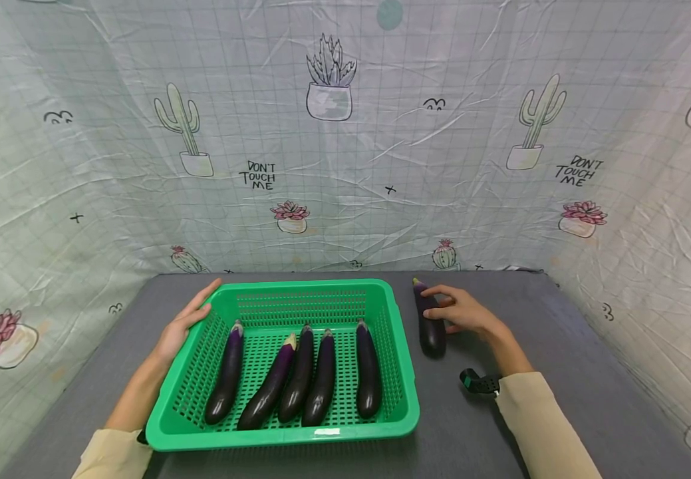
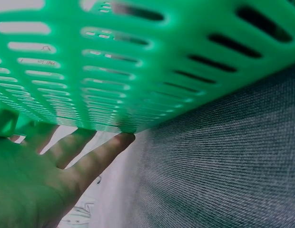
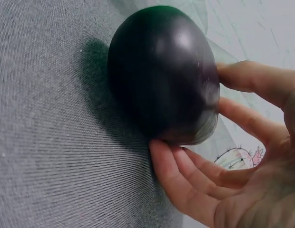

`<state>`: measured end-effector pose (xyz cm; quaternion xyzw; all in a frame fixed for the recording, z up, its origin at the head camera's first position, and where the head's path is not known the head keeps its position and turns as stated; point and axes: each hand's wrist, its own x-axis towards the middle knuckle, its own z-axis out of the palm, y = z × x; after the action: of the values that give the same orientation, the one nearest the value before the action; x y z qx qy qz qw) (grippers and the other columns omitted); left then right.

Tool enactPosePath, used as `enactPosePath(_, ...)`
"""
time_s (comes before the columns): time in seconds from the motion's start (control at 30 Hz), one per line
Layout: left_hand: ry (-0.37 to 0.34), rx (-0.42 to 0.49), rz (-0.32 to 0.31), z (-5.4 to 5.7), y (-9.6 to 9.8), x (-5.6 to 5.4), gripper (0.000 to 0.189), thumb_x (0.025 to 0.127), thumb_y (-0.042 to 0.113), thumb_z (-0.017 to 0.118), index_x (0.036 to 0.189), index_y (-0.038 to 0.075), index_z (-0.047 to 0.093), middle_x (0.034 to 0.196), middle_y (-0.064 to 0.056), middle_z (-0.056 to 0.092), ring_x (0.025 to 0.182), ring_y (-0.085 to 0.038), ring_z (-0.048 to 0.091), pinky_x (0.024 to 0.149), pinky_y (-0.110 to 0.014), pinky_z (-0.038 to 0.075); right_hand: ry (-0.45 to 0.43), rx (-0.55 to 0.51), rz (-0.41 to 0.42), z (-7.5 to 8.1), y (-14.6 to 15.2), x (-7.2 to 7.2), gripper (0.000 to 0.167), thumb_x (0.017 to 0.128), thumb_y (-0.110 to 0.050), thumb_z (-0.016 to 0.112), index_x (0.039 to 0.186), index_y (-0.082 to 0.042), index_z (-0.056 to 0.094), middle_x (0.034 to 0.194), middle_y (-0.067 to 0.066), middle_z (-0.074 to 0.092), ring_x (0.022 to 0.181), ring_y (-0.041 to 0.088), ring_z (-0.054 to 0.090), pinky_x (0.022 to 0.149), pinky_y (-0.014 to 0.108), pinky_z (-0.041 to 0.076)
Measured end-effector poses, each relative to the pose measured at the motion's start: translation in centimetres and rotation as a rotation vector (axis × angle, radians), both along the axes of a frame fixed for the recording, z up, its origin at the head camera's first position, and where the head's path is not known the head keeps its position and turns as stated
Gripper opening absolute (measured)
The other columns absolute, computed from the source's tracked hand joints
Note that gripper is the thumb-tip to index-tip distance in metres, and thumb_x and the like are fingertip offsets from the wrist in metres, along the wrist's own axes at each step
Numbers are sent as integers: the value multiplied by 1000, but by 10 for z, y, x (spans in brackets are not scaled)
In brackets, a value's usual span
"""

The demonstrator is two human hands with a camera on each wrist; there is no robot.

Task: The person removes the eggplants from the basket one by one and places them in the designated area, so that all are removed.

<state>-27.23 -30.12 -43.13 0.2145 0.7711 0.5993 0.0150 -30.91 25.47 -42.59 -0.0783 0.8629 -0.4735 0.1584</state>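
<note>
Gripping eggplant point(image 1: 431, 334), right hand point(image 1: 467, 313) has fingers curled round it; left hand point(image 1: 174, 332), fingers nearly straight, touches basket point(image 1: 285, 438). Eggplant likely firm, slippery, bruisable; best held mid-body.

Lower centre: green perforated plastic basket point(image 1: 249, 440), raised walls blocking sideways entry; top admits a hand. Inside, a lane separates the rightmost glossy dark-purple eggplant point(image 1: 368, 374) from three close-set eggplants point(image 1: 300, 376). Left hand point(image 1: 176, 328) obstructs the upper-left wall. Right of the basket, right hand point(image 1: 467, 311) obstructs the lone dark-purple eggplant point(image 1: 431, 338).
</note>
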Motion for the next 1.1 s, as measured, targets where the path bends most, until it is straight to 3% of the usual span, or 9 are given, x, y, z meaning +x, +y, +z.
enactPosePath(0.03,0,0,1,0,0,0,57,115,20,29,167,4,10,173,-20,-2,157,-44,-11,120,-23,17,1,3,2,0,0,0,58,100,-28,69,153,-12,49,149,33,44,132,44,53,89,51,60)
enactPosePath(0.1,2,3,4,1,0,-1,57,114,20,29,166,4,11,173,-21,-1,157,-45,-12,127,-44,7,4,10,-5,1,1,0,57,101,-25,68,152,-10,49,148,33,46,131,44,54,87,52,60)
enactPosePath(0.17,3,8,7,1,1,-1,57,114,19,30,166,3,12,173,-21,0,156,-45,-12,121,-66,-2,5,15,-21,1,2,1,56,100,-24,68,151,-10,50,146,32,49,130,43,55,86,51,60)
enactPosePath(0.23,6,8,9,1,1,-1,57,114,19,30,166,2,13,173,-21,0,156,-46,-12,117,-73,-5,8,23,-25,2,3,1,57,100,-23,68,152,-9,50,145,32,50,128,43,56,84,51,60)
enactPosePath(0.57,-2,4,14,1,0,-1,57,114,19,30,166,3,13,172,-23,-1,156,-47,-13,115,-76,-5,7,37,14,2,6,2,58,102,-29,68,153,-11,49,151,36,42,135,48,49,88,53,59)
enactPosePath(1.1,-1,8,4,2,-1,-1,57,114,19,30,166,3,12,174,-17,1,156,-46,-13,116,-75,-6,-16,29,-20,5,9,1,61,100,-30,70,153,-11,49,154,34,39,137,48,48,89,50,60)
